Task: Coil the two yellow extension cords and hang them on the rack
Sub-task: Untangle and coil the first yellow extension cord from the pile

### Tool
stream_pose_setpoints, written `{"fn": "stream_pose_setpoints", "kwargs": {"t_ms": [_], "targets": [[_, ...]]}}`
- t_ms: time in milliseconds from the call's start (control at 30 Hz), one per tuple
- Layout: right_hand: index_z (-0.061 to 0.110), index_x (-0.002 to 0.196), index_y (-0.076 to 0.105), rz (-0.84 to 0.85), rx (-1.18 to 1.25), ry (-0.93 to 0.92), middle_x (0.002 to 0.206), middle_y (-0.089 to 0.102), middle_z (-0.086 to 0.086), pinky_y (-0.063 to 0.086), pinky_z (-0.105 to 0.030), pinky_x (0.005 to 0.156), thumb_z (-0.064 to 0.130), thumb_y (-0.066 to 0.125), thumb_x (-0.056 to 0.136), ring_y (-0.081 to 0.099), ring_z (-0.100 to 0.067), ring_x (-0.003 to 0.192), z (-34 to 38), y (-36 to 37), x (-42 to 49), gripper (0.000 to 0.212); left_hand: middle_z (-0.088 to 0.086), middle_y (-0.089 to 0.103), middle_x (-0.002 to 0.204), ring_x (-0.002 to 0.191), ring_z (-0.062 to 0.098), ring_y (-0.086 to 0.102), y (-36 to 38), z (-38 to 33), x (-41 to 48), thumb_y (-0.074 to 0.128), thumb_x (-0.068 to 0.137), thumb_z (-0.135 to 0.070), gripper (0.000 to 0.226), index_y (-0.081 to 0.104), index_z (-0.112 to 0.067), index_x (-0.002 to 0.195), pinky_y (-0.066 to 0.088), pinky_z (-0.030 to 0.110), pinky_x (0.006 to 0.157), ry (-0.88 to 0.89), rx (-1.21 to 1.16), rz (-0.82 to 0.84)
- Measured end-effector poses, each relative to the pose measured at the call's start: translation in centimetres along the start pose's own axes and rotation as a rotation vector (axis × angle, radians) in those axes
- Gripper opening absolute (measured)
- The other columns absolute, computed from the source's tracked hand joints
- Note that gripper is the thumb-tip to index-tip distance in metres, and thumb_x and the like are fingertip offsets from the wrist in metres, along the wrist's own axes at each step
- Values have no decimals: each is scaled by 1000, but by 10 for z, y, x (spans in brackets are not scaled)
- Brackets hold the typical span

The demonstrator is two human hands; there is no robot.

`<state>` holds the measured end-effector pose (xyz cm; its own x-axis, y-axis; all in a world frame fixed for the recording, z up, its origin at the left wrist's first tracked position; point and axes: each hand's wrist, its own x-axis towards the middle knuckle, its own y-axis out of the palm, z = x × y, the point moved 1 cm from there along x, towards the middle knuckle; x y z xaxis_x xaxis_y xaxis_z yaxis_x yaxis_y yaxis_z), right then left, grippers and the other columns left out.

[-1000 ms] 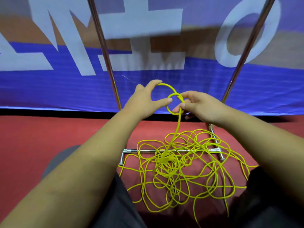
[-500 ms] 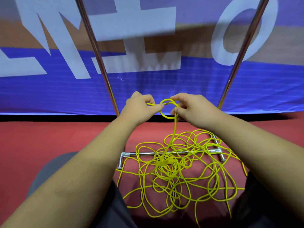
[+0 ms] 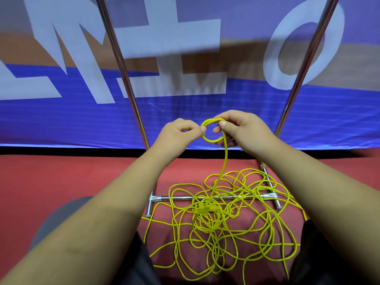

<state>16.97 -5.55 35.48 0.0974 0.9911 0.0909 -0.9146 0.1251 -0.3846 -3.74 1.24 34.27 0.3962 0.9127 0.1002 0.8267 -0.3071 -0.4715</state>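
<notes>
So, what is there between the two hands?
A small yellow cord loop, gripped by both the left hand and the right hand; the head view shows it.

Both bare forearms are stretched forward and brought close together. The left hand (image 3: 181, 134) is curled, its thumb and forefinger pinched on the left side of a small yellow cord loop (image 3: 212, 120). The right hand (image 3: 245, 131) is curled around the loop's right side.

Yellow cords (image 3: 226, 221), red floor (image 3: 61, 182), blue banner (image 3: 61, 120)
</notes>
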Motion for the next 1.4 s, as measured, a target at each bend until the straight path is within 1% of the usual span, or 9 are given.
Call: {"fn": "stream_pose_setpoints", "kwargs": {"t_ms": [167,333,600,767,867,967,1067,1200,1400], "targets": [[20,98,78,-32,-55,13,89,80,2,65,-48,84,27,68,101,78,-18,82,-1,0,3,12,-18,62,79,67,-3,53,4,-13,-6,78,89,-39,17,77,-23,84,43,23,74,12,-94,51],[26,76,78,-34,-340,-53,91,70,6,59,-46,81,49,78,89,72,-14,83,-1,0,8,26,-12,60,77,68,4,49,5,-16,-8,79,88,-39,28,73,-12,91,43,24,70,7,-149,115],[35,93,80,-39,-256,-121,77,64,0,54,-26,67,40,67,103,72,-15,59,-1,5,7,18,-4,60,85,82,12,54,8,-11,-1,73,88,-44,23,80,-22,93,50,34,75,-137,-317,1],[25,102,82,-200,29,11,64,72,-6,65,-47,80,38,66,103,77,-24,68,-9,7,15,20,4,61,86,70,21,50,9,-8,7,70,90,-31,20,81,-15,94,55,37,71,-273,-523,-160],[16,105,79,-245,148,35,72,71,-14,67,-48,78,30,60,107,77,-28,69,-8,4,18,24,9,62,84,76,25,54,8,-1,11,69,91,-22,17,78,-7,93,54,37,76,-287,-625,-132],[19,105,75,-166,51,25,83,73,-3,65,-46,78,26,58,106,75,-21,73,-12,6,20,19,12,62,83,79,25,54,10,6,15,68,92,-17,19,75,0,94,58,42,83,-291,-631,-150],[26,94,71,-109,-258,-9,81,73,7,54,-29,70,30,69,97,67,-3,74,-14,9,21,5,14,62,78,73,26,57,13,12,20,71,82,-19,26,74,6,88,57,53,95,-302,-555,-178],[22,85,70,-42,-326,-30,70,71,7,42,-15,54,34,75,94,63,4,59,-12,18,20,16,17,67,80,75,26,61,16,13,19,75,84,-13,22,75,8,91,57,52,96,-293,-541,-140],[29,96,74,-45,-169,-55,63,64,1,52,-31,66,37,56,107,60,-9,60,-12,17,24,22,26,68,101,81,29,72,17,14,24,57,94,7,8,63,11,91,63,36,83,-457,-907,-225]]}}
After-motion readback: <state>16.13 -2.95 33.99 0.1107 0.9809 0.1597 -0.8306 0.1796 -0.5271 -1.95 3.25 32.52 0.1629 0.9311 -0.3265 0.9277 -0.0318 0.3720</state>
